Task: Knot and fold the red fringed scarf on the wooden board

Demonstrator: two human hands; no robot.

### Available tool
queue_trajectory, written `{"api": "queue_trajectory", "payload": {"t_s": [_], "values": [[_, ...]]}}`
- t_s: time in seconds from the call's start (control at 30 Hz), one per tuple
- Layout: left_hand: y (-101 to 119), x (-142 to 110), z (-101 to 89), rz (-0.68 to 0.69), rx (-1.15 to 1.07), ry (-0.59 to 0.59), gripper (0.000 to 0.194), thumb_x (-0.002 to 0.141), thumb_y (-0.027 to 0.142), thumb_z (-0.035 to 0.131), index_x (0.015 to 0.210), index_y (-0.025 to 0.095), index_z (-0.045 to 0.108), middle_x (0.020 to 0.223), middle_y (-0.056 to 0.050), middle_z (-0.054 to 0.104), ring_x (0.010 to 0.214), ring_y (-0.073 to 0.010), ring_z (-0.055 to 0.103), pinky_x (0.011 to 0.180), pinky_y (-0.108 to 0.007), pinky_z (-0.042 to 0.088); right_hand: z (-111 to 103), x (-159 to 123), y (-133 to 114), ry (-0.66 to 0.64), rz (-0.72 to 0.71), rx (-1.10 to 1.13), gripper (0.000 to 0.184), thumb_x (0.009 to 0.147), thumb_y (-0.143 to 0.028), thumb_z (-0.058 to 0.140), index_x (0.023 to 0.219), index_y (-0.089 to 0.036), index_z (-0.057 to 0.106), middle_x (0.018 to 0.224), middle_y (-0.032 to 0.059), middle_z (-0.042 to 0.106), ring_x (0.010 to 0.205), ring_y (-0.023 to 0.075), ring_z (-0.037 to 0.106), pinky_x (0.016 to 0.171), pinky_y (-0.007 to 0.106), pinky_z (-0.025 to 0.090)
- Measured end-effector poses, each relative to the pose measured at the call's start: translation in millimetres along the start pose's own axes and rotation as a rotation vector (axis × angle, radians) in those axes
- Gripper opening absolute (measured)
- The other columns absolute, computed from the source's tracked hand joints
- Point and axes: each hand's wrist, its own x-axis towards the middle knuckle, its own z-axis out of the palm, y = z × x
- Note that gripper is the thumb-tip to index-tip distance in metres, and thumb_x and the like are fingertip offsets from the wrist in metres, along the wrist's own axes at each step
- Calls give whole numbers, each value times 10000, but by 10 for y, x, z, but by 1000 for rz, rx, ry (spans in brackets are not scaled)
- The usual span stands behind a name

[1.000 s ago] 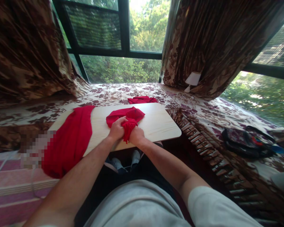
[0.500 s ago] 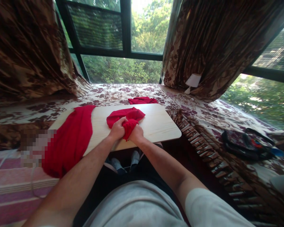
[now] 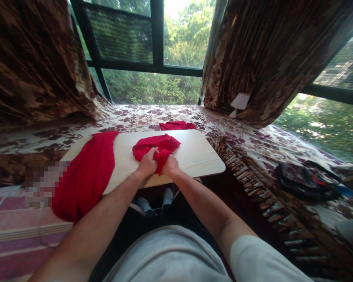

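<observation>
Gripping red cloth [image 3: 155,147] on wooden board [image 3: 194,154], left hand [image 3: 148,163], right hand [image 3: 170,166], both hands closed.

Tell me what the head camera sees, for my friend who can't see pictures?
Two bare hands, left hand and right hand, bunch up a small red cloth on a light wooden table. A bigger red cloth drapes over the table's left end, with windows and brown curtains behind.

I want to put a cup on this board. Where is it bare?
The light wooden board is bare right of the bunched red cloth, out to its rounded edge. A narrower strip lies between that cloth and the draped long red cloth. The near middle is crowded: left hand and right hand grip the cloth.
</observation>
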Motion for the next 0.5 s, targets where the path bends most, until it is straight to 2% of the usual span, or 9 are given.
{"api": "queue_trajectory", "payload": {"t_s": [0.13,0.27,0.37,0.5], "values": [[28,-24,-14,4,31,-4,59,818,254,558,864,235,526,1009,-83,710,1062,-258,644,989,-421,475,52,-5,13,58,48,41,383,946,-471,535,1143,-199,720,1075,133,752,1014,250,709,820,288,523],[41,-50,-18,3,112,-3,306,801,215,570,1105,204,550,1098,-107,698,1008,-262,658,949,-433,508,99,-40,54,78,52,40,327,926,-376,576,1101,-162,750,1078,151,754,1052,257,696,888,290,511],[1,-50,10,52,173,32,509,801,182,566,1305,172,501,1234,-153,658,1125,-282,633,1021,-446,483,116,-59,86,64,3,40,292,923,-315,577,1067,-143,765,1079,156,755,1052,254,695,915,294,508],[-92,-28,49,52,216,64,602,794,173,589,1384,133,477,1325,-186,618,1249,-312,580,1098,-470,438,114,-52,107,34,-80,51,300,931,-258,568,1150,-147,740,1140,138,744,1068,228,691,930,288,514]]}}
